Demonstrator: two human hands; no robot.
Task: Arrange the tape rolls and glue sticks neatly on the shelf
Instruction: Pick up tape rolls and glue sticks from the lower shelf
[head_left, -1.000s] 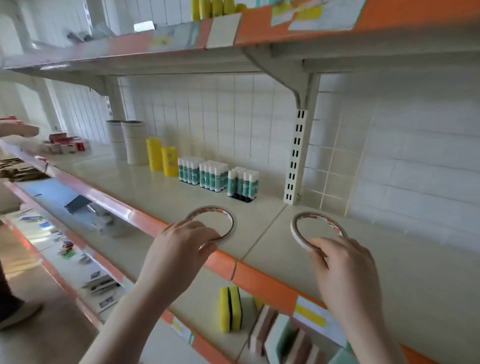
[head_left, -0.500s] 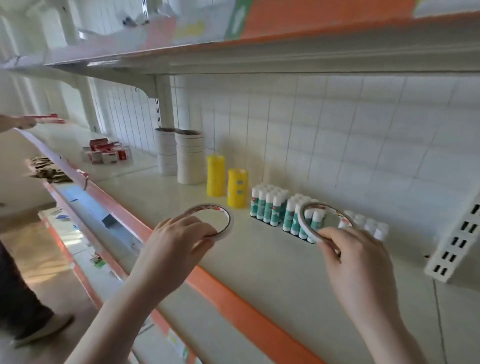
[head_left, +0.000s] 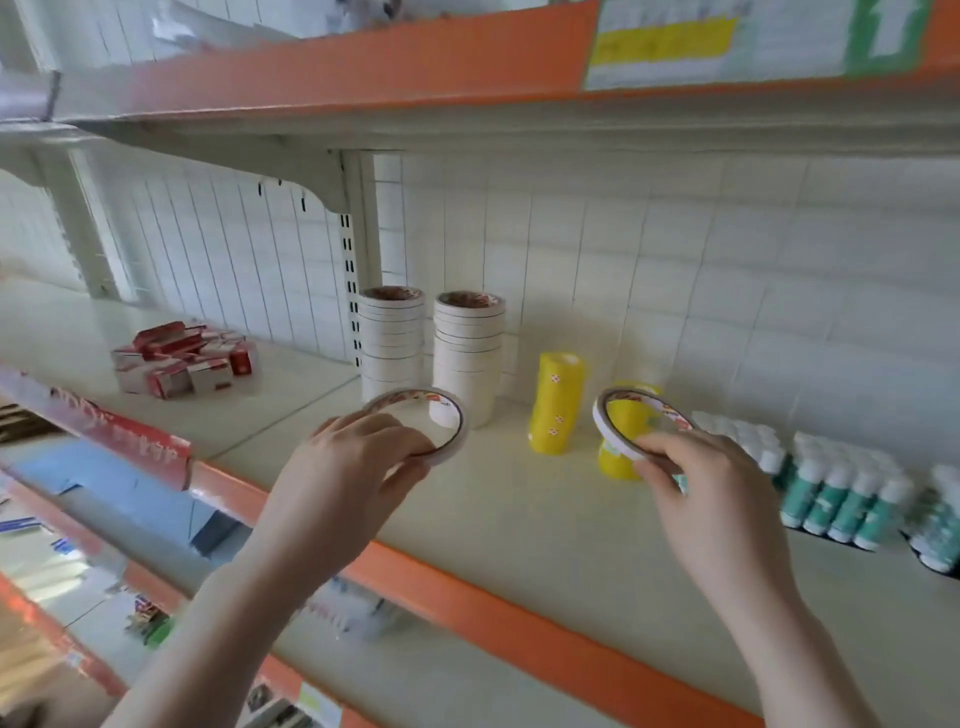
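The left hand (head_left: 343, 483) holds a thin white tape roll (head_left: 423, 423) above the shelf (head_left: 545, 525), near its orange front edge; the fingers (head_left: 405, 444) are curled over the near rim of the ring with the thumb underneath, clamped on it. The roll lies nearly flat and hangs in front of two tall stacks of white tape rolls (head_left: 392, 338) that stand side by side toward the back edge of the shelf, beside a slotted upright (head_left: 352, 291)

The right hand (head_left: 711, 504) holds a second thin tape roll (head_left: 631, 423), tilted with its far rim raised; its fingers (head_left: 670, 452) pinch the near rim, thumb below. This roll hovers in front of the shorter of two yellow tape stacks (head_left: 556, 410); the taller yellow stack stands just left of it, well apart from the left hand's roll

To the right, toward the back of the shelf, glue sticks (head_left: 841, 493) with white caps and green labels stand upright in tight rows. Farther left along the same shelf lies a loose heap of red and white boxes (head_left: 182, 364)

An upper shelf (head_left: 363, 67) with an orange front strip and a paper label (head_left: 670, 44) runs overhead. Lower shelves (head_left: 93, 525) with blurred goods show below the arms. The back wall is white grid panel
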